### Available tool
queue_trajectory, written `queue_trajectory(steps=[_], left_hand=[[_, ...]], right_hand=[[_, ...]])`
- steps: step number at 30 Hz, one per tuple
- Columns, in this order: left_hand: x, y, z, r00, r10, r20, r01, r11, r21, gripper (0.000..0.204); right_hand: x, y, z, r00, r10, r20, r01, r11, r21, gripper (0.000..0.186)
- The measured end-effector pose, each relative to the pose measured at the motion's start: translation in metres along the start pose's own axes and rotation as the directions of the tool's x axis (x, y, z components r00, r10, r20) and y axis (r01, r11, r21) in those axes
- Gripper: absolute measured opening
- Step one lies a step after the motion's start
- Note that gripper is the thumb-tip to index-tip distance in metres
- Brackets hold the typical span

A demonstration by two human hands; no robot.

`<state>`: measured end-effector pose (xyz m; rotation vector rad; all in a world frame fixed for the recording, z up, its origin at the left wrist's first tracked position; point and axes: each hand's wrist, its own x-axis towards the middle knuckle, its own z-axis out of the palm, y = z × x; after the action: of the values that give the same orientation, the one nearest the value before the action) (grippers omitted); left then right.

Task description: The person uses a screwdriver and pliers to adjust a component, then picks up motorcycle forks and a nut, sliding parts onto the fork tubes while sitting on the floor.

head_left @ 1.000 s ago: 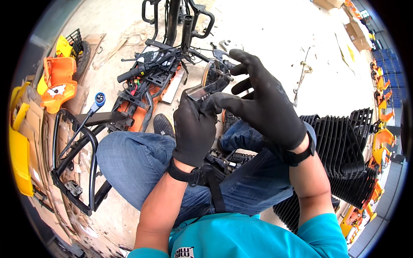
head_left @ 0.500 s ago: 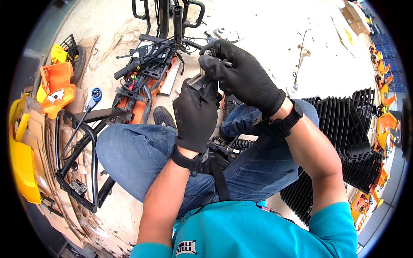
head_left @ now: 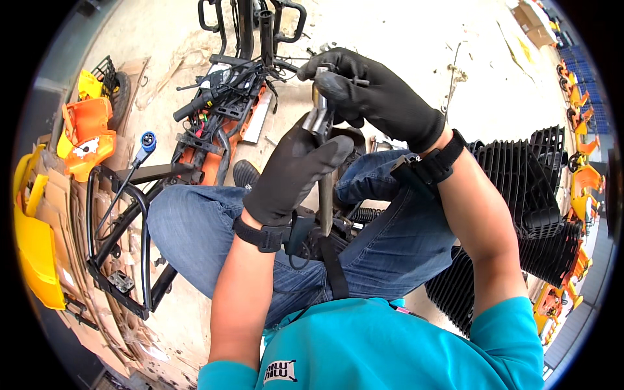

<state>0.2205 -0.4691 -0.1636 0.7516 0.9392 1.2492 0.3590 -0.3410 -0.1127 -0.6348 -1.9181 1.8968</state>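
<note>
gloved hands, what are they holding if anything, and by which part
A long metal piece, its exact kind unclear: the left hand grips it around the middle, and the right hand pinches its far end between thumb and fingers.

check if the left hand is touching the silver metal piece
Touching. The head view shows the left hand closed around the silver metal piece, which sticks out above the gloved thumb.

A: Hands?
B: I count 2 on my feed, gloved: left hand grips a metal part, right hand pinches its upper end.
A: Nearby?
B: I see black tube frame left, orange shell upper left, slatted black stack right.
</note>
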Motion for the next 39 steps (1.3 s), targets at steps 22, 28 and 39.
queue_trajectory(steps=[22,28,39], left_hand=[[-0.009,0.005,0.007,1.0,0.011,0.018,-0.006,0.973,-0.232,0.046],[-0.005,-0.001,0.007,0.999,-0.037,0.02,0.039,0.985,-0.17,0.05],[-0.003,0.003,0.009,0.998,-0.065,0.018,0.067,0.919,-0.388,0.062]], right_hand=[[-0.02,-0.026,-0.013,0.997,-0.029,-0.069,0.027,0.999,-0.031,0.034],[-0.021,-0.019,-0.018,0.996,-0.028,-0.081,0.018,0.992,-0.128,0.032],[-0.019,-0.01,-0.023,0.992,-0.037,-0.122,0.02,0.99,-0.137,0.032]])
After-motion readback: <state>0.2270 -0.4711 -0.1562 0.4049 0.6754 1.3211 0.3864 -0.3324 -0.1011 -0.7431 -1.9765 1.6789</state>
